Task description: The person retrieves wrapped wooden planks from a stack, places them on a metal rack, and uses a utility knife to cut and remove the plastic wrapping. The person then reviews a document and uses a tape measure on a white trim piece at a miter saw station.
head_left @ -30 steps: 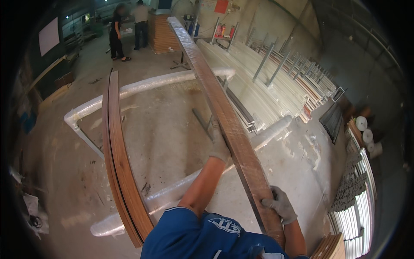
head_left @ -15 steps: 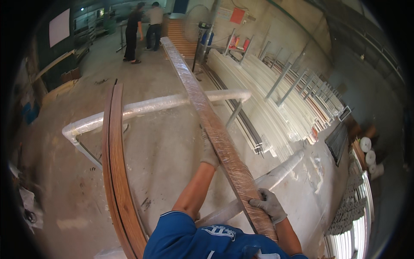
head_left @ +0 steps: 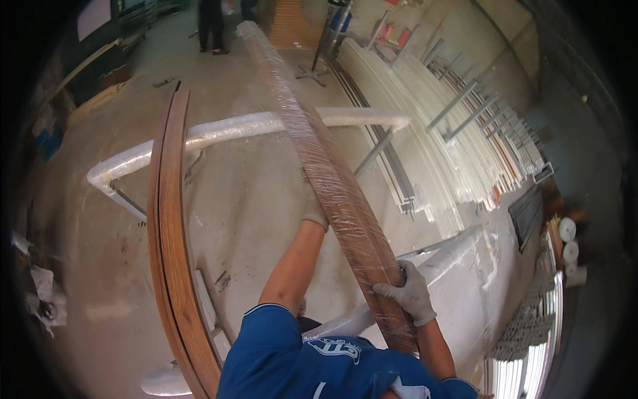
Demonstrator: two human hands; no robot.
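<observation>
A long brown wood-grain plank (head_left: 332, 193), wrapped in clear film, runs from in front of me toward the far end of the workshop. My left hand (head_left: 314, 207), in a grey glove, is at the plank's left edge; its fingers are partly hidden behind it. Farther down, my gloved right hand (head_left: 413, 292) grips the right edge, with the thumb over the top face. A padded far rail (head_left: 232, 130), covered in clear wrap, passes beneath the plank. To the left, brown wood-grain strips (head_left: 171, 199) lie side by side across that same rail.
Long white profiles (head_left: 425, 126) are stacked between metal uprights on the right. White rolls (head_left: 568, 241) and grey bundled pieces (head_left: 528, 326) lie at the far right. A person's dark-trousered legs (head_left: 211, 26) stand at the back. Another padded rail (head_left: 342, 324) is near my body.
The view has tipped downward, so the people in the back are mostly cut off. The wrapped plank looks wider and slightly turned. Both hands keep their places along it.
</observation>
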